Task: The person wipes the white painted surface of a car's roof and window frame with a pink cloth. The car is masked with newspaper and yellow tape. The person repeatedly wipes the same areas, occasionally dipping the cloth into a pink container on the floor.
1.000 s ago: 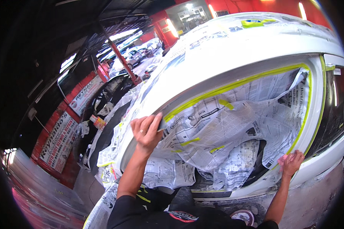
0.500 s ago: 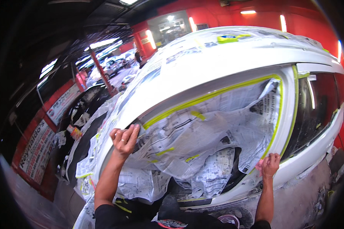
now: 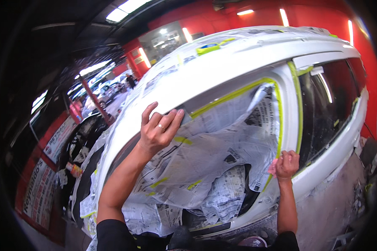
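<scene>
A white car body point(image 3: 215, 71) stands before me, its front door opening edged with yellow-green masking tape point(image 3: 226, 98) and filled with newspaper sheets point(image 3: 213, 146). At the upper edge of that opening, my left hand point(image 3: 157, 129) presses a small grey sheet point(image 3: 184, 116), which looks like sandpaper, under its fingertips; the index finger is lifted away. My right hand point(image 3: 287, 165) is closed by the pillar at the rear lower part of the opening. A crumpled pink cloth point(image 3: 273, 168) sticks out from its fingers, against the taped edge.
A roll of yellow-green tape point(image 3: 208, 49) lies on the paper-covered roof. Behind the pillar is the dark rear window point(image 3: 326, 100). A bucket-like round container point(image 3: 253, 241) stands near my body. To the left are a dark car part point(image 3: 81, 140) and signs point(image 3: 40, 190) on a red wall.
My left hand has slid up and rearward along the upper edge of the opening. My right hand stays at the pillar with the pink cloth. The view has shifted to the right.
</scene>
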Available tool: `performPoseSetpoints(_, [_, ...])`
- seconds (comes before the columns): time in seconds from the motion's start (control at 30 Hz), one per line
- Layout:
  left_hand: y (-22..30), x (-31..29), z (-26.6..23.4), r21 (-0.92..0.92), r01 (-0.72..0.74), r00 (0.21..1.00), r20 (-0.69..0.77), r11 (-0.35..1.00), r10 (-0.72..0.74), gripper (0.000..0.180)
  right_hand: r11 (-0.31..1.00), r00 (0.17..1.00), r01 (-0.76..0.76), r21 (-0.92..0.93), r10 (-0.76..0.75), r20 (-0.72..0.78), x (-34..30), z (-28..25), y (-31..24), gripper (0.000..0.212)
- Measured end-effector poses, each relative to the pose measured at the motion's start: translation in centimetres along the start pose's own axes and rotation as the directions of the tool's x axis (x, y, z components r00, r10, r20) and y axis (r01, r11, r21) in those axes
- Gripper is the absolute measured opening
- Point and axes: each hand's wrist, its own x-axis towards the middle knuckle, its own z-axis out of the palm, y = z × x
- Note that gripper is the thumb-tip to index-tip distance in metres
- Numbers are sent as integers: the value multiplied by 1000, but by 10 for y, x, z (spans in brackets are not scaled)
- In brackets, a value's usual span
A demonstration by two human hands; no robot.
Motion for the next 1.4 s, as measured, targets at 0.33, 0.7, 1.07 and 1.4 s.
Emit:
performPoseSetpoints(0.33, [32, 83, 23, -168, 264, 963, 107, 950, -249, 26, 996, 997, -78, 33, 78, 2, 3, 2, -4, 22])
performPoseSetpoints(0.7, [8, -19, -10, 82, 170, 976, 127, 982, -180, 14, 992, 990, -120, 31, 122, -71, 2, 6, -5, 19])
performPoseSetpoints(1.07, [111, 193, 136, -109, 208, 976, -35, 972, -213, 2, 990, 988, -140, 3, 140, -72, 1, 3, -6, 17])
performPoseSetpoints(1.4, [58, 63, 47, -36, 356, 935, -3, 934, -356, 14, 987, 981, -159, 4, 159, -111, 5, 0, 1, 15])
